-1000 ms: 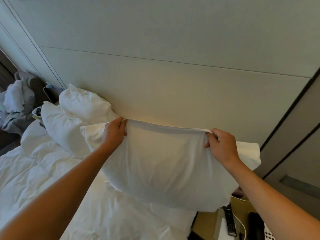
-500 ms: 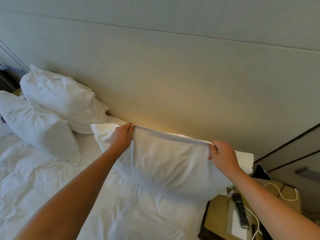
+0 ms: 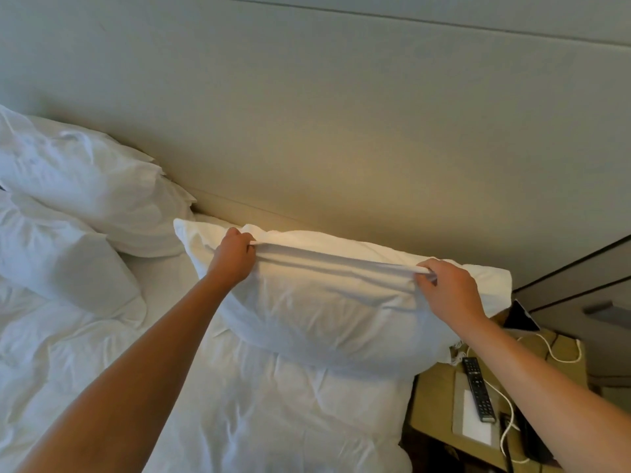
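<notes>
Head view records a white pillow (image 3: 317,315) at the far right of the bed (image 3: 222,421), just in front of the padded wall panel (image 3: 341,148), its right end overhanging the bedside surface (image 3: 433,397). Left hand (image 3: 233,257) and right hand (image 3: 451,292), well apart, each have fingers curled tight round a gathered fold of casing along the top edge. Judged light, soft and limp, sagging between grips; the smooth cover may slide over the filling, so hold is best taken on that edge near both corners.

Both bare arms stretch forward, well apart. The left grip (image 3: 234,256) and right grip (image 3: 450,290) each pinch with curled fingers.
</notes>
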Action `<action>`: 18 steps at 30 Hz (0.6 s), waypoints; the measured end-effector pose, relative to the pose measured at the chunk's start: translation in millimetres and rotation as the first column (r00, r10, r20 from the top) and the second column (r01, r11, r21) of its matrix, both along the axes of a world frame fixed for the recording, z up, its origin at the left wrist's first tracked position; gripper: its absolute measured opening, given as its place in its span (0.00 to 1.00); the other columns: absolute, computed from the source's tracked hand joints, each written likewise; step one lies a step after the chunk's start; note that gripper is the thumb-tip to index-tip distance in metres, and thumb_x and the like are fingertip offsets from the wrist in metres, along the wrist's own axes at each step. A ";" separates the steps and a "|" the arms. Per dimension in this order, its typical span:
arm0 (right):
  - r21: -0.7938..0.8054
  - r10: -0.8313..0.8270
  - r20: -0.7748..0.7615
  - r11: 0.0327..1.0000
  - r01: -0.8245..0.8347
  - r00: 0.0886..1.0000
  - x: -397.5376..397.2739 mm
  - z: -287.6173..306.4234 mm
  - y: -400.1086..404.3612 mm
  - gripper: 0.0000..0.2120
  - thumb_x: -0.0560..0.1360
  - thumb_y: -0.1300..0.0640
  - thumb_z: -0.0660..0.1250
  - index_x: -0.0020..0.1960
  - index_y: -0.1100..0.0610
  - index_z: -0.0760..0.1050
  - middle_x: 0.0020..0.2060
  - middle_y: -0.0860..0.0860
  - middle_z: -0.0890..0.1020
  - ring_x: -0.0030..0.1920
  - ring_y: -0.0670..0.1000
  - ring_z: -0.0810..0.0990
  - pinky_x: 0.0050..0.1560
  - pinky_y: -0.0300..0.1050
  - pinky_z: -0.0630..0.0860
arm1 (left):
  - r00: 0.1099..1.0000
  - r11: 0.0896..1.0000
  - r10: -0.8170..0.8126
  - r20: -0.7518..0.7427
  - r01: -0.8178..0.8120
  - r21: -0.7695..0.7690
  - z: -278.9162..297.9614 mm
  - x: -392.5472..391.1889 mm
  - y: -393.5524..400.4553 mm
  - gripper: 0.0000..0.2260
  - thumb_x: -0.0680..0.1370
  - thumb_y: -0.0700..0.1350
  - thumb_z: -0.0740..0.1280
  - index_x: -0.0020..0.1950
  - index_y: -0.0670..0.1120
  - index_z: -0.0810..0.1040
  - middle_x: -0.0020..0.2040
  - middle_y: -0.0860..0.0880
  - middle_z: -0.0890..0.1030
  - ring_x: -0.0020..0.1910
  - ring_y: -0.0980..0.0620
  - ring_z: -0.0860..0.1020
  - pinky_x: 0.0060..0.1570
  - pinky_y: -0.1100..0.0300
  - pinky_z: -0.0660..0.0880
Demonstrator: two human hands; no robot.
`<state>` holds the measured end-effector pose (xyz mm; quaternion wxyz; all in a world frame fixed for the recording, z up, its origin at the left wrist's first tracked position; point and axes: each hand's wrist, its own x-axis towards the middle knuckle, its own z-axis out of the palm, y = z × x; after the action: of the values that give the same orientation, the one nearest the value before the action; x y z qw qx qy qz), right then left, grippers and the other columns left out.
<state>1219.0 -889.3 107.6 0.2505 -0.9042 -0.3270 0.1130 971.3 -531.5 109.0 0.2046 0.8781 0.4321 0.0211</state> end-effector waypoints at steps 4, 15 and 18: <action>-0.020 -0.052 -0.011 0.998 0.051 0.999 3.7 1.2 1.6 0.12 0.83 0.55 0.67 0.41 0.55 0.78 0.36 0.51 0.80 0.39 0.56 0.80 0.39 0.52 0.76 | 0.996 0.999 0.010 0.085 -0.015 0.052 13.2 2.2 0.3 0.13 0.84 0.43 0.60 0.58 0.42 0.84 0.54 0.42 0.77 0.46 0.48 0.74 0.49 0.55 0.74; 0.069 -0.078 -0.134 0.994 0.088 0.988 1.7 -1.9 -2.0 0.13 0.86 0.52 0.59 0.43 0.52 0.67 0.32 0.51 0.83 0.31 0.43 0.83 0.32 0.46 0.72 | 1.000 0.998 0.017 0.022 -0.018 0.059 22.3 4.7 8.1 0.11 0.82 0.44 0.64 0.57 0.43 0.85 0.55 0.40 0.77 0.47 0.40 0.80 0.50 0.48 0.79; 0.059 -0.057 -0.093 0.996 0.062 0.994 4.8 0.1 -6.0 0.10 0.85 0.52 0.63 0.44 0.49 0.71 0.31 0.48 0.83 0.33 0.48 0.83 0.34 0.50 0.77 | 1.000 0.998 -0.014 -0.010 0.014 0.055 15.3 -1.1 5.8 0.12 0.83 0.46 0.63 0.53 0.42 0.85 0.52 0.42 0.78 0.48 0.41 0.80 0.49 0.48 0.78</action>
<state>1223.8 -895.3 107.7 0.2965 -0.8992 -0.2915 0.1366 970.2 -525.7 124.4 0.1785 0.8865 0.4262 0.0270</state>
